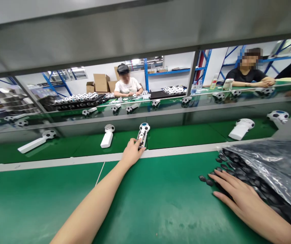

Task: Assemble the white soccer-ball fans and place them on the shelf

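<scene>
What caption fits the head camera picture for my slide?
The left hand touches a soccer-ball-topped device; the right hand reaches among black pieces by a plastic bag.

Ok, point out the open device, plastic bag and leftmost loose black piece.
Open device (144,128), head view: its patterned ball head.
Plastic bag (272,162), head view: its crinkled upper film.
Leftmost loose black piece (202,178), head view: its upper face.

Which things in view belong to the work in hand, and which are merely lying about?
Apparently in use:
open device at the left hand
black pieces at the right hand
plastic bag

Apparently unrelated:
cardboard boxes
background bottles
</scene>
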Tool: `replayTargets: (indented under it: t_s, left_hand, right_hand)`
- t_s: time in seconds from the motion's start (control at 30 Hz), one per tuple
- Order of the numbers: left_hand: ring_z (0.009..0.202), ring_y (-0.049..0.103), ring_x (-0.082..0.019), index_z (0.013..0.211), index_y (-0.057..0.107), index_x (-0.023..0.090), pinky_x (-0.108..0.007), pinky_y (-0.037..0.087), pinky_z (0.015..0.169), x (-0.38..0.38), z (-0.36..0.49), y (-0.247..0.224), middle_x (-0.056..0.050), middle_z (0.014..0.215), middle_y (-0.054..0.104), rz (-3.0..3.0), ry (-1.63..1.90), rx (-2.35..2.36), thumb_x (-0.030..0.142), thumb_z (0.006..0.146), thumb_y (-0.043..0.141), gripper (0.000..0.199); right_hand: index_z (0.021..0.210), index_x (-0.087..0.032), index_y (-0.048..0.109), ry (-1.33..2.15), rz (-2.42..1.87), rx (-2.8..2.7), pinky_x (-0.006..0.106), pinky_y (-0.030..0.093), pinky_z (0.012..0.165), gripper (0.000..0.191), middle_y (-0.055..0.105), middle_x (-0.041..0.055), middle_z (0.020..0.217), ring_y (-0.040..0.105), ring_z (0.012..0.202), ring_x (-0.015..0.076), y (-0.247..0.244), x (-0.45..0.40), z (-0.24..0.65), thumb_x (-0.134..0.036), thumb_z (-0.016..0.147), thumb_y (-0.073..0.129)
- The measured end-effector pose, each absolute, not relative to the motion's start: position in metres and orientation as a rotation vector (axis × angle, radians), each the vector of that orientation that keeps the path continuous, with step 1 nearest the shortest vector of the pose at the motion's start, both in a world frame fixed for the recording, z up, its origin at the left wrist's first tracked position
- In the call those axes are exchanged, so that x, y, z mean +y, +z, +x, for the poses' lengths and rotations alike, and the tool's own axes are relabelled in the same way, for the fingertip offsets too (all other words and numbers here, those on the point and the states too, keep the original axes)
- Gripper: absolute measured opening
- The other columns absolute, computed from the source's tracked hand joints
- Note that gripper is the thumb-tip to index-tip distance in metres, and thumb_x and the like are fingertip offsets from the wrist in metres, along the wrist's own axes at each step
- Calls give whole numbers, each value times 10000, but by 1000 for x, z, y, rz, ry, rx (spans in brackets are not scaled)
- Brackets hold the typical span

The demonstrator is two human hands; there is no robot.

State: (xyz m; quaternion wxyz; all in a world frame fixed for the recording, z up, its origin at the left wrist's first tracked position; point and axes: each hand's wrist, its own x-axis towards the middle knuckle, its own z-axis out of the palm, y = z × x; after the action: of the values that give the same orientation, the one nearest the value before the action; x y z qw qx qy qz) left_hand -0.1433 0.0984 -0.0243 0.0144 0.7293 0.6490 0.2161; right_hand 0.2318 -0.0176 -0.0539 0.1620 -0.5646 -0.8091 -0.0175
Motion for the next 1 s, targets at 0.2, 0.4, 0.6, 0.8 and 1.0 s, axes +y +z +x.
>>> replayTargets:
  t_s: [0.2, 0.4, 0.6, 0.8, 1.0]
  left_hand:
    - [1012, 449, -257, 1237, 438, 224, -315, 394, 834, 101, -126, -19, -101, 1110, 407, 2279, 664, 2002, 419, 778, 500, 502]
    - [1030, 432, -255, 1224, 442, 243, -307, 393, 834, 105, -109, -17, -93, 1122, 400, 2288, 679, 1948, 404, 764, 523, 494]
    - [1072, 393, -311, 1242, 408, 203, -376, 366, 868, 106, -81, -23, -136, 1159, 379, 2261, 754, 1893, 404, 744, 548, 554]
    - [1127, 368, -315, 1190, 457, 219, -401, 292, 950, 112, -69, -22, -126, 1221, 382, 2204, 839, 1804, 409, 714, 583, 527]
    - [1292, 103, -322, 1172, 438, 189, -451, 95, 1041, 143, -113, 1, -129, 1383, 219, 1886, 1190, 1954, 410, 694, 612, 555]
  right_hand:
    - [1213, -301, 494, -29, -1655, -2305, 470, 407, 924, 490, 458, 37, 1311, 417, 1195, 293, -52, -18, 229, -556, 807, 392]
    - [1221, -303, 487, -53, -1639, -2311, 453, 396, 945, 479, 453, 35, 1316, 392, 1216, 283, -55, -17, 231, -536, 808, 415]
    - [1230, -302, 478, -17, -1677, -2328, 451, 381, 962, 477, 434, 31, 1332, 365, 1236, 271, -54, -18, 230, -531, 818, 401]
    - [1224, -314, 485, -15, -1706, -2312, 459, 392, 949, 473, 441, 19, 1326, 380, 1227, 274, -47, -19, 225, -532, 813, 400]
    - [1180, -369, 519, -271, -1625, -2273, 477, 471, 839, 458, 501, 6, 1270, 463, 1153, 309, -87, -11, 246, -550, 764, 454]
